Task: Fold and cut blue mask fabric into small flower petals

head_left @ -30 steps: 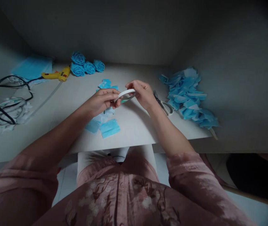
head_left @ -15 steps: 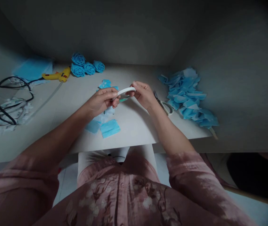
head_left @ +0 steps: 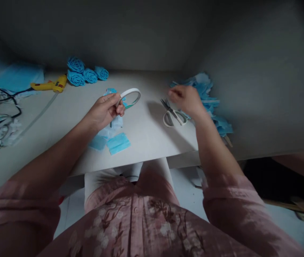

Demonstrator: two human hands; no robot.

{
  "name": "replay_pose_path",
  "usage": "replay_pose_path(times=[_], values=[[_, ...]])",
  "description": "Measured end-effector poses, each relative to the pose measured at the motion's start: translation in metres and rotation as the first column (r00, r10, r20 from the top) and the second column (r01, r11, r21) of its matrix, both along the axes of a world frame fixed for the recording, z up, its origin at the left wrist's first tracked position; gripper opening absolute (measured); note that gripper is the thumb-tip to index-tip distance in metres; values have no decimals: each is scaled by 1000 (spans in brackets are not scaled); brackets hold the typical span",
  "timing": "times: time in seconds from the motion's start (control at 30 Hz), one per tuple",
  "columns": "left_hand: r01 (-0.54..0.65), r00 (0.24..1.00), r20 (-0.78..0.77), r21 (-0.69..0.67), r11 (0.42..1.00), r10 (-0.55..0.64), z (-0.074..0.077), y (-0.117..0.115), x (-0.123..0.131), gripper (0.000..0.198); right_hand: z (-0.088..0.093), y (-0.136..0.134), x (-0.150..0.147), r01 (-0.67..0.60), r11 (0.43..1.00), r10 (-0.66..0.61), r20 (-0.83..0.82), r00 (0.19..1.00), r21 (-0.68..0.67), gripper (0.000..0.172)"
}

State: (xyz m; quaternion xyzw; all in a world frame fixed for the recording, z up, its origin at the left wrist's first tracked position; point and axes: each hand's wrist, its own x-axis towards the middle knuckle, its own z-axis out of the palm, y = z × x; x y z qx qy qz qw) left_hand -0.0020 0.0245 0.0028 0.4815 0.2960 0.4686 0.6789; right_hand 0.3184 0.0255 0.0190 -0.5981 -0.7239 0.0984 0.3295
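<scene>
My left hand (head_left: 105, 111) pinches a narrow roll of white tape (head_left: 134, 91), its ring standing out to the right of the fingers. Off to the right, my right hand (head_left: 186, 98) is above the table, its fingers curled but smeared by motion. Whether anything is between them I cannot make out. Just below and left of it lie scissors (head_left: 171, 112) with white handles and dark blades slightly apart. Beneath my left hand are cut pieces of blue fabric (head_left: 118, 143), partly covered by the hand.
Several blue rolled flowers (head_left: 76, 77) sit at the back. Beside them lies a yellow glue gun (head_left: 52, 85) with a black cord (head_left: 15, 103). A stack of blue sheets (head_left: 19, 76) is at far left. A heap of blue scraps (head_left: 207, 87) lies by the right wall (head_left: 261, 89).
My right hand has left the tape roll and swung right, toward the blue scraps. The left hand keeps the roll. The scissors now show more fully, and the view has shifted rightward.
</scene>
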Motion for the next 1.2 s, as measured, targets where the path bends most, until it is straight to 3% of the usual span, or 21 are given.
replay_pose_path(times=[0.13,0.27,0.4,0.47,0.53,0.57,0.63,0.7,0.8,0.93,1.07,1.2], values=[[0,999,35,-34,999,1,-3,2,1,49,-28,-25,11,250,966,-200,415,888,-69,30],[14,997,72,-56,998,-10,-6,5,1,50,-42,-41,-4,295,947,-195,494,847,-131,30],[11,998,69,-78,997,-6,-5,8,1,55,-32,-44,-13,330,928,-205,501,841,-173,39],[11,998,56,-93,996,-6,-5,8,2,57,-24,-44,-16,282,940,-197,370,908,-192,51],[12,999,49,-104,994,-7,-4,8,2,59,-16,-46,-23,144,955,-131,65,989,-261,57],[14,999,48,-107,994,-9,-3,8,3,60,-12,-48,-28,33,954,-77,-137,988,-297,58],[18,999,44,-110,994,-13,-3,7,3,61,-4,-56,-41,-261,910,50,-541,840,-322,63],[18,999,40,-111,994,-13,-2,7,4,61,1,-66,-56,-468,835,106,-749,654,-290,70],[28,999,44,-102,994,-23,-3,7,5,61,3,-78,-76,-648,700,114,-850,514,-298,75],[40,997,71,-91,995,-34,-8,9,5,60,-4,-81,-89,-759,571,101,-891,444,-313,77],[29,993,117,-93,995,-18,-13,10,7,57,-12,-74,-97,-806,508,72,-917,393,-305,78],[51,992,122,-97,994,-39,-17,6,9,57,-16,-67,-106,-825,490,55,-935,352,-282,71]])
